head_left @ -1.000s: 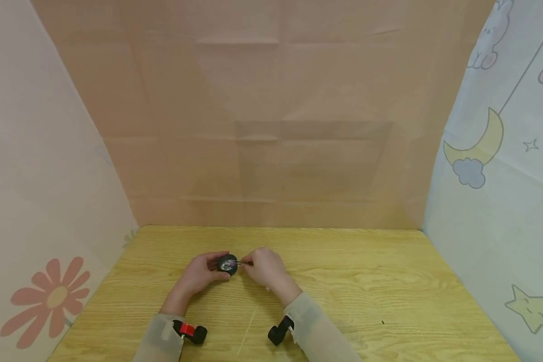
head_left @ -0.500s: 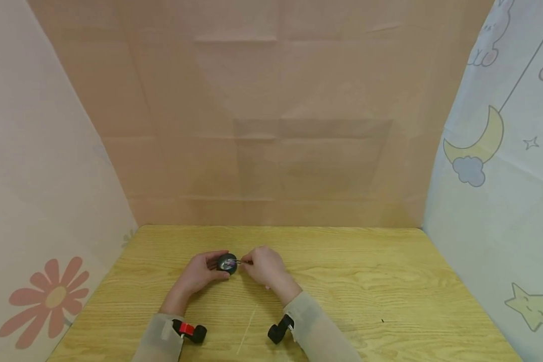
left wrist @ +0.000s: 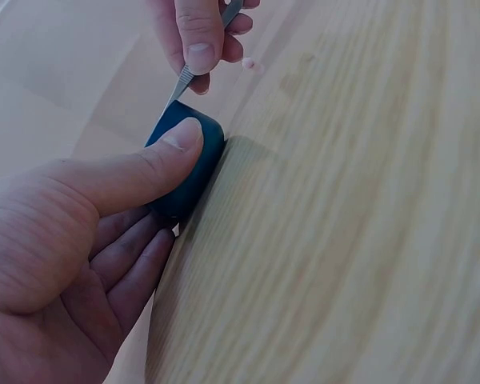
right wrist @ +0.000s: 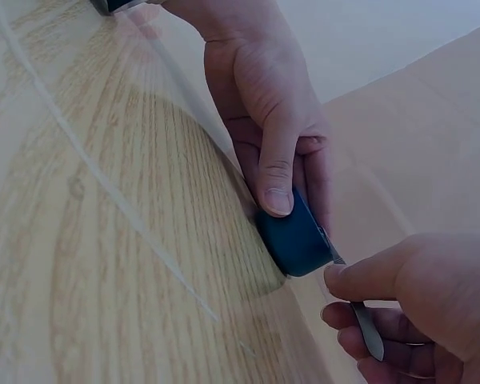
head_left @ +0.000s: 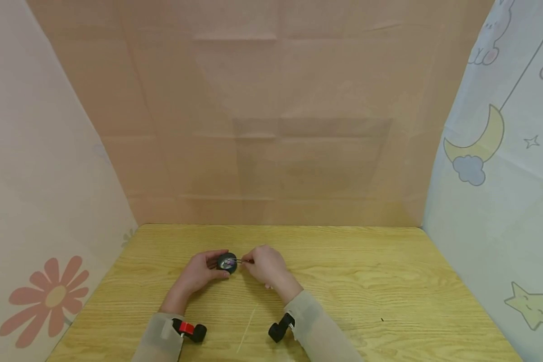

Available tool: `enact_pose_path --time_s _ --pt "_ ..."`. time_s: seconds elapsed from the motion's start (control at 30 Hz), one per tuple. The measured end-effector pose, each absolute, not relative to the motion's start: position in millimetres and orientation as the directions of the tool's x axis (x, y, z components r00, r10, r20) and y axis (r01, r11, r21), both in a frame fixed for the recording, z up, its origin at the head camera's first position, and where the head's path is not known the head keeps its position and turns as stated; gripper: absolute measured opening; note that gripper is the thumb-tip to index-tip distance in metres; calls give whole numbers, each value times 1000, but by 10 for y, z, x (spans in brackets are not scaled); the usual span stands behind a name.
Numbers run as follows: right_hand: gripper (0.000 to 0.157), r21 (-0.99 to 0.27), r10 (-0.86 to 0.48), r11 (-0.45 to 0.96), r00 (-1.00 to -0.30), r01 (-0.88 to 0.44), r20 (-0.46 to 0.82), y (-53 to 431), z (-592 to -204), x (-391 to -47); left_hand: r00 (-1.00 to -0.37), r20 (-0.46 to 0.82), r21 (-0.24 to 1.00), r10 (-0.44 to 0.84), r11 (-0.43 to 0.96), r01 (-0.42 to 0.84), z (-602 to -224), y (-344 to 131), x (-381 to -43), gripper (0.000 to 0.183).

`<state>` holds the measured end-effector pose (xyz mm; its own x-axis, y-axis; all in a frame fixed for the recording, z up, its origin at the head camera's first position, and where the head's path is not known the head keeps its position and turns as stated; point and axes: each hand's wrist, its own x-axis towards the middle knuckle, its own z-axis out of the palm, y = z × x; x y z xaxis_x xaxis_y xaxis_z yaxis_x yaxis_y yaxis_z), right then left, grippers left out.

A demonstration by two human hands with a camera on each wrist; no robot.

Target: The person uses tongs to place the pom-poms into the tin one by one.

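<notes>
A small, round, dark blue thing rests on the wooden table, its shiny face showing silver and purple in the head view. My left hand steadies its left side, with the thumb pressed on the near wall and the fingers behind. From the right, my right hand pinches metal tweezers between thumb and fingertips. Their tips reach over the top of the round thing, and the ribbed grip shows in the left wrist view. In the right wrist view the tweezers' rounded rear end sticks out past the fingers.
The wooden table runs back to a brown paper-like backdrop. Pale printed sheets stand along both sides. A tiny dark speck lies to the right. Both sleeves carry black wrist devices.
</notes>
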<state>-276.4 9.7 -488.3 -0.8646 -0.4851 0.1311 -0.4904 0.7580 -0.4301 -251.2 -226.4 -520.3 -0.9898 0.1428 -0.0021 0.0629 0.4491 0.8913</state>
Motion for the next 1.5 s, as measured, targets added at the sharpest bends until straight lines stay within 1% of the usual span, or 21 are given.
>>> enact_pose_path --time_s 0.17,0.27,0.43,0.8,0.93,1.13,1.37,1.5 --pt "19 -435 -485 750 -861 -498 150 148 -4847 -2789 -989 3 892 150 446 70 -5199 -2268 -2509 66" --pt "19 -463 -476 739 -866 -489 155 213 -4786 -2805 -989 5 890 151 451 73 -5199 -2268 -2508 66" --pt "20 -525 -443 726 -886 -445 137 336 -4711 -2847 -990 -3 891 140 451 61 -5201 -2264 -2506 66" --pt "20 -582 -347 737 -931 -345 113 600 -4715 -2973 -990 -6 891 142 450 59 -5182 -2260 -2511 66" --pt "19 -596 -335 732 -936 -332 111 656 -4691 -2984 -989 1 891 147 450 68 -5176 -2261 -2499 66" --pt "19 -572 -320 755 -941 -321 107 755 -4734 -3002 -989 3 898 147 434 67 -5170 -2247 -2463 66" --pt "16 -496 -317 802 -941 -333 119 904 -4807 -3024 -990 5 899 143 433 67 -5168 -2238 -2460 65" --pt "16 -498 -321 801 -941 -332 111 929 -4831 -3037 -990 7 899 140 432 68 -5160 -2245 -2466 66"
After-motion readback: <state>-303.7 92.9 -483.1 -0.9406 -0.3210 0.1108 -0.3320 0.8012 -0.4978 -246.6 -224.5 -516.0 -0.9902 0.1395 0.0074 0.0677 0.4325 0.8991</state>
